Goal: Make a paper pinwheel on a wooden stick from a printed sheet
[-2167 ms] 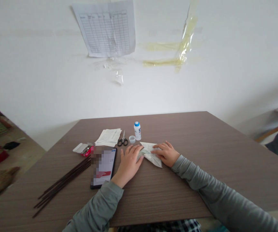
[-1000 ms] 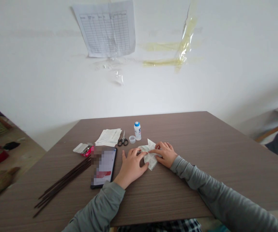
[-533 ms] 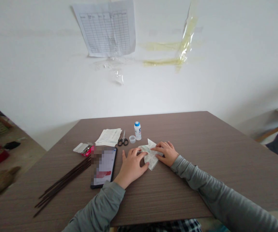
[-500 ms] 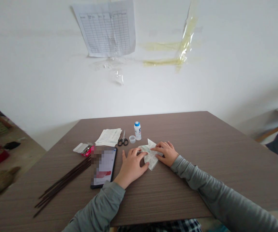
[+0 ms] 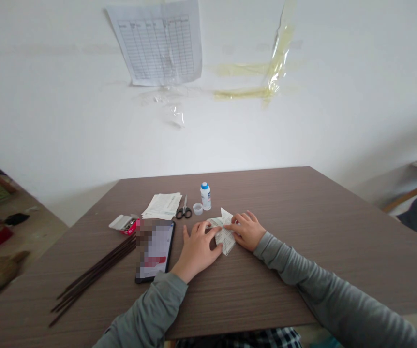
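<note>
Two bare hands are working over one folded paper (image 5: 226,242) in the head view, and that paper is lying near the middle of the brown surface (image 5: 284,208), directly in front of the person. It is showing printed lines and several pointed corners, one corner pointing away from the person and another pointing back. The left hand (image 5: 198,247) is spreading over the paper's left side, its grip staying loose, with the thumb standing apart from the fingers and the fingertips pressing on the paper. The right hand (image 5: 249,233) is resting on the right side, its index finger reaching across to the middle; I cannot tell whether its grip is pinching an edge. Grey sleeves (image 5: 313,281) are covering both forearms.

Beyond the paper, a white bottle (image 5: 206,198) with a blue cap (image 5: 204,185) is standing upright, and a small clear cup (image 5: 198,210) is sitting just beside it. Scissors (image 5: 184,208) are lying next to the cup, their blades pointing away, and a stack of paper (image 5: 162,206) is lying to their left. Closer to the left arm, a phone (image 5: 159,251) is lying face up, partly hidden by a blurred patch. A red and white box (image 5: 123,224) is standing open nearby, and dark thin sticks (image 5: 96,270) are stretching from the phone toward the near left. A printed sheet (image 5: 159,46) is hanging on the wall (image 5: 248,140).
</note>
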`<action>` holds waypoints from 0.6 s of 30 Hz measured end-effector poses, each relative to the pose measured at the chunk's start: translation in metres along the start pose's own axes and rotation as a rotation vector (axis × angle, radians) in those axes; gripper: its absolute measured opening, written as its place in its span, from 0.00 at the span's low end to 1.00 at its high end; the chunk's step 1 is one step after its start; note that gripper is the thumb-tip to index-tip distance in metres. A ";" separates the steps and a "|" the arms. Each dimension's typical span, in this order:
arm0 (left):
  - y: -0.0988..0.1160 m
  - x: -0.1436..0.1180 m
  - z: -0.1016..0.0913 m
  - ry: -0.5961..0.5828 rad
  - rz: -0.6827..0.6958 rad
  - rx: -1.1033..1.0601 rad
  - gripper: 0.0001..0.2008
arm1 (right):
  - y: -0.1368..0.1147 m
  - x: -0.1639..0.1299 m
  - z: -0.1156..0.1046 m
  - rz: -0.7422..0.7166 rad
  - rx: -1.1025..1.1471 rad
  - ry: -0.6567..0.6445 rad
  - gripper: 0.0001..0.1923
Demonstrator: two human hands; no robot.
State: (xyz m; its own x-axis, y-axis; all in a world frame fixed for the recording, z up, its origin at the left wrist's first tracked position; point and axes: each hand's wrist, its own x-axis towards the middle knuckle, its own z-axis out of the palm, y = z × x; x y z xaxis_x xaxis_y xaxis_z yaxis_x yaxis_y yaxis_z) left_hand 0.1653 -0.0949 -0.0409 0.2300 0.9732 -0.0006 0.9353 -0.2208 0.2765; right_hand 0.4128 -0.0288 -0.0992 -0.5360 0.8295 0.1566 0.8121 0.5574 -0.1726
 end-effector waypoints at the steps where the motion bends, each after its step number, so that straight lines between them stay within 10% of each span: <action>1: 0.000 0.000 0.000 -0.003 0.001 0.002 0.28 | 0.002 0.000 0.001 0.008 0.026 -0.002 0.27; 18: 0.000 0.004 -0.001 0.004 0.022 -0.017 0.30 | 0.020 0.003 0.018 0.015 0.166 0.066 0.26</action>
State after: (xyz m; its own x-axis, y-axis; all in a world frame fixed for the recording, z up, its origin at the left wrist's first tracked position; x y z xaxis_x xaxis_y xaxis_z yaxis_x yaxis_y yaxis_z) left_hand 0.1664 -0.0914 -0.0403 0.2492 0.9684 0.0094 0.9254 -0.2410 0.2926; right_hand 0.4230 -0.0142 -0.1201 -0.5036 0.8366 0.2154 0.7676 0.5478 -0.3328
